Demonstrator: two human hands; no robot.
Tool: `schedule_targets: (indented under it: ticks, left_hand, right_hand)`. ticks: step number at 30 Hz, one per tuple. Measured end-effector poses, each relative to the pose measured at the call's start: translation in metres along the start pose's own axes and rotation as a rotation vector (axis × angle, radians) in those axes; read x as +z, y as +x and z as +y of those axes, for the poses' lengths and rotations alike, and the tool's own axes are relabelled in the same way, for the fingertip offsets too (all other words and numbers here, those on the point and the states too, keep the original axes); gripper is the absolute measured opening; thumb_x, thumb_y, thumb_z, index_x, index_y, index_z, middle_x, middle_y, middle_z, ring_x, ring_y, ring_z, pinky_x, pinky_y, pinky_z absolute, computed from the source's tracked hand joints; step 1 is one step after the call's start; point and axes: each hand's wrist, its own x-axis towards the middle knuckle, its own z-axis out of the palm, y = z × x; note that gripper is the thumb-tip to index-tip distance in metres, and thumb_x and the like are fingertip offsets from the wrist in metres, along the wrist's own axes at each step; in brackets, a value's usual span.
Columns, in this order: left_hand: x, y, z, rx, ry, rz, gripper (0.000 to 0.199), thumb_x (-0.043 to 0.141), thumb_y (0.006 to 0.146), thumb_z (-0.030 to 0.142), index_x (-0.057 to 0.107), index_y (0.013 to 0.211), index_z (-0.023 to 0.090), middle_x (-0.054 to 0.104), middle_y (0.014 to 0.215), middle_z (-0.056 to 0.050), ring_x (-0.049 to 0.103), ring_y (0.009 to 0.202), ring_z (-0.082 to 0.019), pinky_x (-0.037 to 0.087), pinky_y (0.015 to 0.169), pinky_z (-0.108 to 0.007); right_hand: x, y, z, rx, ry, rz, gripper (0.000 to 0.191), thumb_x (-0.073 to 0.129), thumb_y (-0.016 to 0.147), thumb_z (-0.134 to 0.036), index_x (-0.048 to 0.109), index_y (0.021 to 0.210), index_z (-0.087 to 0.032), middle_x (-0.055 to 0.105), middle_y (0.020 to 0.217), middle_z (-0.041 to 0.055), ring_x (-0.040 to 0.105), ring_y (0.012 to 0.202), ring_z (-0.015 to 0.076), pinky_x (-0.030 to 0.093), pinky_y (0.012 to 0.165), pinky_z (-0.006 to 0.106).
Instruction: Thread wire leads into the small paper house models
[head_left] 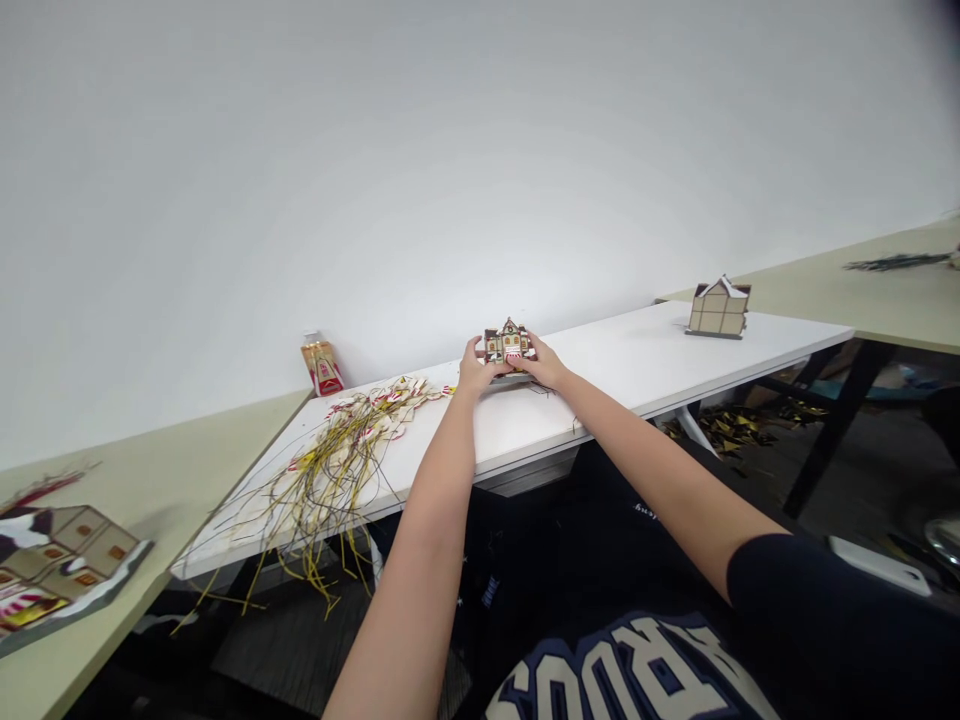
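Observation:
Both my arms reach out over the white table [600,345]. Between my hands is a small model house [508,342] with brown roofs, lit-looking yellow windows and a red-and-white striped awning; its front faces me. My left hand [475,372] wraps its left side, and my right hand [546,366] grips its right side, thumbs toward the front. The house is upright at the table's middle; whether its base touches the tabletop I cannot tell. Left of my left hand lies a tangled bunch of yellow and dark wires or ties [352,430] with white and red pieces, its ends hanging over the edge.
A second model house [718,308] stands at the right end, and a larger snowy one [64,560] on the left table [180,460]. A red-and-gold bottle [322,364] leans near the wall. Greenery [896,262] lies on the right table. Golden scraps [727,425] are below.

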Motion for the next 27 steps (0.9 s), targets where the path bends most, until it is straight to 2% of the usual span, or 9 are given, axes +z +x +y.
schedule_targets:
  ticks: [3, 6, 9, 12, 17, 21, 24, 27]
  left_hand:
    - [-0.002, -0.002, 0.001, 0.069, 0.091, 0.081, 0.112, 0.09, 0.045, 0.029, 0.034, 0.142, 0.024, 0.059, 0.108, -0.008, 0.061, 0.098, -0.024, 0.044, 0.094, -0.041]
    - [-0.004, -0.004, 0.002, 0.101, 0.119, 0.124, 0.118, 0.09, 0.046, 0.032, 0.028, 0.146, 0.026, 0.058, 0.11, -0.008, 0.061, 0.1, -0.025, 0.043, 0.096, -0.042]
    - [-0.005, -0.005, 0.004, 0.13, 0.098, 0.188, 0.117, 0.09, 0.047, 0.031, 0.027, 0.146, 0.028, 0.056, 0.113, -0.007, 0.061, 0.102, -0.025, 0.043, 0.095, -0.039]
    - [-0.006, -0.007, 0.008, 0.139, 0.075, 0.24, 0.116, 0.089, 0.049, 0.03, 0.026, 0.146, 0.029, 0.055, 0.117, -0.007, 0.063, 0.098, -0.022, 0.044, 0.092, -0.036]
    - [-0.006, -0.007, 0.022, 0.158, 0.091, 0.348, 0.11, 0.088, 0.05, 0.029, 0.029, 0.143, 0.028, 0.055, 0.118, -0.007, 0.064, 0.092, -0.02, 0.048, 0.087, -0.034]
    - [-0.008, -0.005, 0.045, 0.138, 0.068, 0.519, 0.099, 0.086, 0.049, 0.023, 0.037, 0.136, 0.027, 0.055, 0.117, -0.004, 0.065, 0.091, -0.018, 0.05, 0.086, -0.031]
    - [-0.024, -0.007, 0.068, 0.166, -0.061, 0.629, 0.096, 0.083, 0.052, 0.021, 0.033, 0.134, 0.025, 0.054, 0.119, -0.006, 0.066, 0.092, -0.018, 0.053, 0.08, -0.029]
    - [-0.06, -0.02, 0.091, 0.215, -0.154, 0.697, 0.093, 0.079, 0.058, 0.019, 0.025, 0.134, 0.024, 0.05, 0.123, -0.01, 0.065, 0.099, -0.021, 0.056, 0.077, -0.03]
  right_hand:
    - [0.002, -0.003, -0.006, -0.034, -0.115, 0.122, 0.111, 0.069, 0.072, -0.058, 0.009, 0.156, -0.018, 0.038, 0.146, 0.0195, 0.042, 0.129, 0.0328, 0.045, 0.099, 0.049]
    - [-0.001, -0.013, -0.015, -0.097, -0.264, 0.172, 0.108, 0.058, 0.081, -0.062, -0.007, 0.156, -0.02, 0.023, 0.154, 0.02, 0.027, 0.141, 0.0331, 0.033, 0.109, 0.054]
    - [-0.007, -0.032, -0.029, -0.205, -0.461, 0.141, 0.102, 0.051, 0.085, -0.064, -0.004, 0.156, -0.016, 0.016, 0.157, 0.0195, 0.016, 0.146, 0.0336, 0.019, 0.117, 0.054]
    - [-0.013, -0.054, -0.043, -0.287, -0.624, 0.098, 0.093, 0.046, 0.088, -0.063, 0.001, 0.157, -0.021, 0.015, 0.16, 0.0138, 0.015, 0.146, 0.0345, 0.015, 0.118, 0.054]
    - [-0.022, -0.083, -0.049, -0.286, -0.822, 0.148, 0.082, 0.041, 0.091, -0.06, 0.007, 0.157, -0.026, 0.017, 0.16, 0.0099, 0.013, 0.146, 0.0381, 0.017, 0.116, 0.057]
    - [-0.034, -0.1, -0.046, -0.243, -0.942, 0.229, 0.077, 0.035, 0.094, -0.056, 0.001, 0.157, -0.025, 0.017, 0.16, 0.0112, 0.013, 0.146, 0.0387, 0.022, 0.112, 0.06]
    - [-0.045, -0.109, -0.044, -0.198, -1.009, 0.272, 0.077, 0.033, 0.095, -0.054, -0.002, 0.157, -0.025, 0.016, 0.161, 0.0117, 0.012, 0.146, 0.0396, 0.024, 0.11, 0.062]
    - [-0.05, -0.117, -0.043, -0.153, -1.039, 0.294, 0.078, 0.032, 0.095, -0.055, -0.005, 0.156, -0.025, 0.012, 0.162, 0.0114, 0.008, 0.146, 0.0412, 0.023, 0.109, 0.065]
